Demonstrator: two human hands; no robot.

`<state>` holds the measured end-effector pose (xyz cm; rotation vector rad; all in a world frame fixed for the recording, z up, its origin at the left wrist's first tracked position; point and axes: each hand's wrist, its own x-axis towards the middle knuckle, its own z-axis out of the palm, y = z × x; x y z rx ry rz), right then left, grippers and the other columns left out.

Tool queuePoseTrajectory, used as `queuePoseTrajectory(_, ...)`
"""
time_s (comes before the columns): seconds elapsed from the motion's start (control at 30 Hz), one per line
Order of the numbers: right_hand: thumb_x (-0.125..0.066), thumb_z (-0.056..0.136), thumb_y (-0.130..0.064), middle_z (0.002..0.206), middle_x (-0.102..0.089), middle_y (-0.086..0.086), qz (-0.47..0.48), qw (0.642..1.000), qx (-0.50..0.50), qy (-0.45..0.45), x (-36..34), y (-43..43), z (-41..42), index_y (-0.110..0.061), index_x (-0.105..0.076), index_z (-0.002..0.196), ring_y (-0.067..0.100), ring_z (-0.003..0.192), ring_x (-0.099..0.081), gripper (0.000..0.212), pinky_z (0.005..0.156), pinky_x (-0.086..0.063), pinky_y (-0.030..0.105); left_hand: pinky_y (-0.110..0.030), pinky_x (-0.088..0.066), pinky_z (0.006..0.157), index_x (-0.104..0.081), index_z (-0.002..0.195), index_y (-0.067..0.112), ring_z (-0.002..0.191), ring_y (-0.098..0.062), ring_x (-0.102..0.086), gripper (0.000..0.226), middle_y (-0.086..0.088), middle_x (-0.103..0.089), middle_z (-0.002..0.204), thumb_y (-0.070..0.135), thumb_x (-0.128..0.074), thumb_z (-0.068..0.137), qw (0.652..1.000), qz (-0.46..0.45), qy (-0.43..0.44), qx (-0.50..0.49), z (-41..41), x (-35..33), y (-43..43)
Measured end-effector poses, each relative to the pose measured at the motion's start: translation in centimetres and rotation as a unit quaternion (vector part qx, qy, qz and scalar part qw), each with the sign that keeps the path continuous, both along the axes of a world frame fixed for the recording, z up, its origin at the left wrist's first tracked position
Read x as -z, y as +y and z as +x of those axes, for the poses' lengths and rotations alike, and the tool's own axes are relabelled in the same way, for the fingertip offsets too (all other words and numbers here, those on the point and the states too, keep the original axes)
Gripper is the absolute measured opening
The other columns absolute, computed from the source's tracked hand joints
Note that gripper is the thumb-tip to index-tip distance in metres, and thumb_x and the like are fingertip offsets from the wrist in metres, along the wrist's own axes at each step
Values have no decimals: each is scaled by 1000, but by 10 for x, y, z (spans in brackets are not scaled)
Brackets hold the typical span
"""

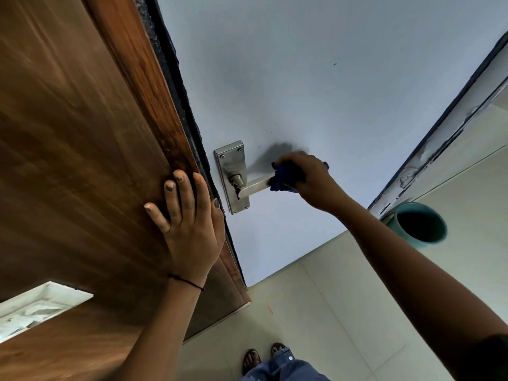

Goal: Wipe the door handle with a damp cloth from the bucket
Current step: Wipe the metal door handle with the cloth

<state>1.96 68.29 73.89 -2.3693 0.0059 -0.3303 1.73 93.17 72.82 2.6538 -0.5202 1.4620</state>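
Observation:
A steel lever door handle point(254, 186) on a steel backplate point(231, 166) is mounted on the pale blue-grey door point(316, 78). My right hand point(310, 178) is shut on a dark blue cloth point(283, 178), which is wrapped around the outer end of the lever. My left hand point(189, 215) lies flat, fingers spread, against the brown wooden surface point(82, 160) beside the door's dark edge. A teal bucket point(419, 225) stands on the floor to the right, below the handle; its inside looks dark.
Pale floor tiles point(343, 298) stretch below. My feet in sandals and blue jeans point(275, 364) show at the bottom. A door frame with chipped paint point(439, 138) runs diagonally at the right. A white recessed panel point(35, 306) sits in the wood at lower left.

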Motion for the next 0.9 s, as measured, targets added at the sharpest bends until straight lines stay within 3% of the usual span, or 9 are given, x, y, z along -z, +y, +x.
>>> queuePoseTrajectory(0.1,-57,83,2,107,-65,0,258,965,37,36,2,0,-8,-20,-59,120,5,83,-62,43,69,-49,21,-42,21,115,8,152,13,146,-17,24,74,-4,27,157,28,-39,97,1000,-6,6,9,0,-2,0)
queuePoseTrajectory(0.17,-56,87,-2,102,-65,3,405,911,70,34,10,9,-11,-21,-58,122,8,69,-61,40,57,-48,27,-42,21,115,8,152,13,146,-16,23,75,-3,27,157,26,-41,96,1000,-7,6,13,-1,-2,0)
queuePoseTrajectory(0.2,-56,88,-3,102,-65,6,493,866,81,23,16,16,-11,-20,-58,121,13,74,-62,37,62,-49,31,-42,21,115,8,152,13,146,-16,23,77,-3,26,157,26,-42,95,1000,-8,5,14,-1,-1,0)
queuePoseTrajectory(0.33,-47,97,-6,93,-65,5,786,614,74,-20,27,53,-7,-11,-56,115,18,83,-65,21,81,-55,34,-41,21,115,10,151,14,145,-15,24,77,-2,28,157,25,-41,95,1000,-14,15,20,-2,-4,0)
queuePoseTrajectory(0.43,-46,98,-10,104,-59,7,855,515,63,-19,30,75,-5,-10,-50,122,22,100,-57,24,108,-39,43,-40,21,115,11,151,15,145,-14,25,76,0,29,156,26,-40,96,999,-20,23,31,-4,-5,-1)
queuePoseTrajectory(0.53,-44,98,-8,108,-57,10,870,492,38,3,31,98,-7,-10,-50,120,26,107,-53,23,111,-35,48,-40,21,115,12,151,16,145,-13,25,76,1,29,156,26,-39,96,999,-22,27,31,-4,-5,-1)
queuePoseTrajectory(0.63,-45,97,-7,107,-61,10,864,502,16,24,31,116,-11,-11,-55,114,25,101,-58,20,106,-42,49,-40,21,115,12,151,16,145,-13,25,79,1,30,156,25,-43,95,999,-20,32,24,-4,-5,0)
queuePoseTrajectory(0.8,-46,96,-2,105,-64,11,859,510,16,47,30,117,-15,-9,-55,117,23,94,-65,24,84,-59,41,-40,21,115,11,151,15,145,-14,25,79,0,29,156,24,-43,94,999,-21,30,31,-3,-3,0)
queuePoseTrajectory(0.9,-44,96,1,106,-64,10,850,523,29,57,32,118,-15,-8,-53,120,23,92,-65,27,84,-59,39,-41,21,115,11,151,15,145,-14,24,79,0,28,157,24,-42,94,999,-22,27,30,-2,-3,-1)
